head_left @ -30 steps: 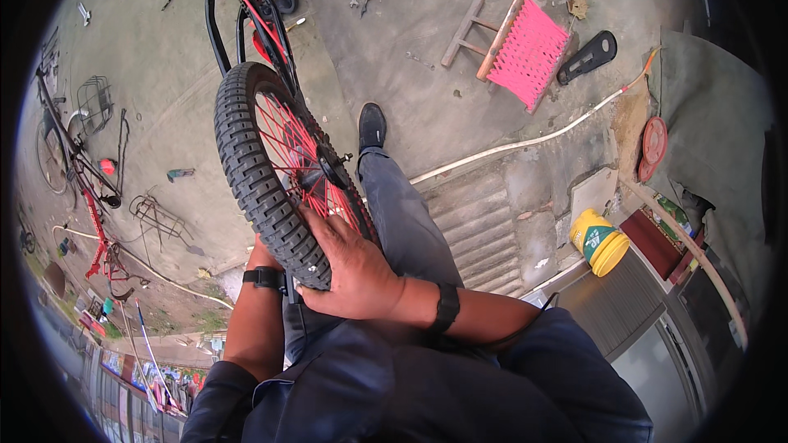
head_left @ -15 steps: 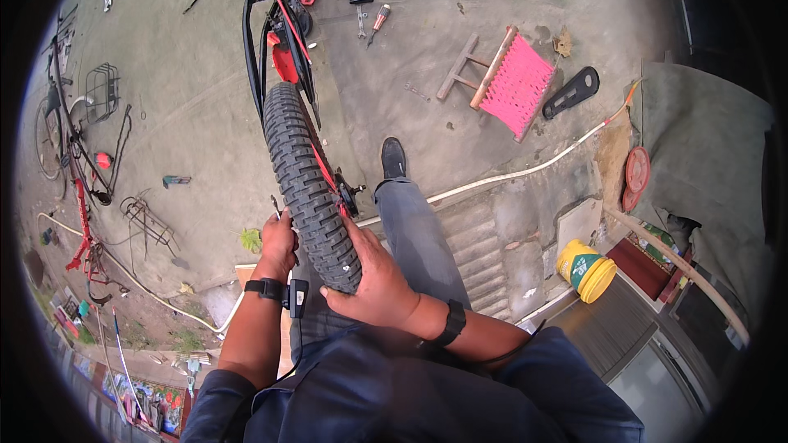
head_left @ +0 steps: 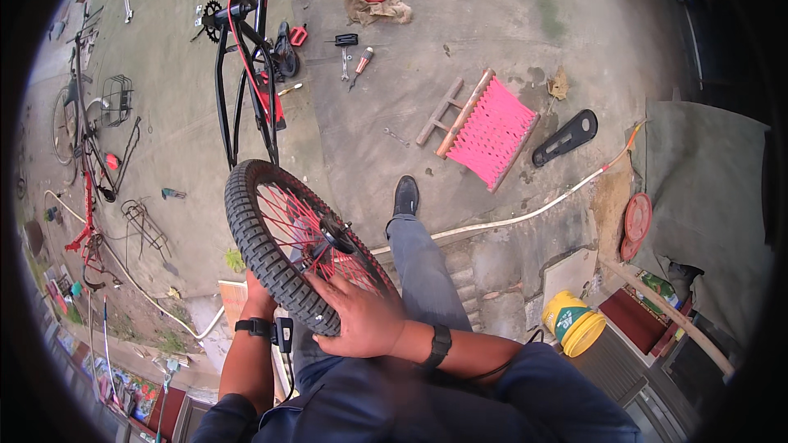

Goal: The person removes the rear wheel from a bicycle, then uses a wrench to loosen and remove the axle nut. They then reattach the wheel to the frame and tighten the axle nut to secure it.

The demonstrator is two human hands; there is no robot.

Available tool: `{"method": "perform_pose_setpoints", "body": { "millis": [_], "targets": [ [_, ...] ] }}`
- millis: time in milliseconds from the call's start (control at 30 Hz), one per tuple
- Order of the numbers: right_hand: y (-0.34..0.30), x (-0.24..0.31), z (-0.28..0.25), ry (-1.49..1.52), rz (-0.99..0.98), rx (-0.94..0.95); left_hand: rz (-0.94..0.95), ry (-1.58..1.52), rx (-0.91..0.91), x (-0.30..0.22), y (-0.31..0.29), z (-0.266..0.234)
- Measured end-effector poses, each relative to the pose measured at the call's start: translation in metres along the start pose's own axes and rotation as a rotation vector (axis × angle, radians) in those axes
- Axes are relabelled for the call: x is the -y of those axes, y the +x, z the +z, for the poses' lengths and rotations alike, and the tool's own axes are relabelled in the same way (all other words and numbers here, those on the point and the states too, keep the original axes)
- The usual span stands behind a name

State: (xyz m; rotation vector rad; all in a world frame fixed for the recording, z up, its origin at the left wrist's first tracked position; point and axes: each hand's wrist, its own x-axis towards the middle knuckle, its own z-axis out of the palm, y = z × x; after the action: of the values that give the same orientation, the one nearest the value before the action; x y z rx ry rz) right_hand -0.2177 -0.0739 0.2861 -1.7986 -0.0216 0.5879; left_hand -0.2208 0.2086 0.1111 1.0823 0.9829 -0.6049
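A bicycle wheel (head_left: pixel 254 226) with a knobby black tyre and red spokes leans tilted in front of my legs. My right hand (head_left: pixel 364 316) grips its near right side, thumb under the tyre and fingers over the rim and spokes. Low on the wheel's left side is my left hand (head_left: pixel 258 294), its fingers hidden behind the tyre. Beyond the wheel lies a black bicycle frame (head_left: pixel 222 98); its rear ends come close to the far edge of the tyre, while the wheel hub (head_left: pixel 332 236) sits apart from them.
A screwdriver (head_left: pixel 361 64), a wrench (head_left: pixel 345 64) and a red pedal (head_left: pixel 299 35) lie on the ground beyond. To the right stand a pink woven stool (head_left: pixel 494 131) and a yellow bucket (head_left: pixel 574 324), with a black chain guard (head_left: pixel 566 138) nearby. A pale hose (head_left: pixel 509 220) crosses the ground.
The wheel has turned and tipped so its spokes and hub now face up. My right hand has shifted onto its side; my left hand has moved nearer to me, behind the tyre.
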Motion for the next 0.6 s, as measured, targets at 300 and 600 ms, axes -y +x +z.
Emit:
{"method": "perform_pose_setpoints", "body": {
  "millis": [300, 600],
  "targets": [
    [-0.035, 0.005, -0.093, -0.008, -0.115, 0.190, 0.157, 0.782, -0.269, -0.007, -0.055, 0.094],
    [-0.036, 0.022, -0.163, -0.030, -0.274, 0.272, 0.423, 0.953, -0.338, -0.008, -0.052, 0.102]
  ]
}}
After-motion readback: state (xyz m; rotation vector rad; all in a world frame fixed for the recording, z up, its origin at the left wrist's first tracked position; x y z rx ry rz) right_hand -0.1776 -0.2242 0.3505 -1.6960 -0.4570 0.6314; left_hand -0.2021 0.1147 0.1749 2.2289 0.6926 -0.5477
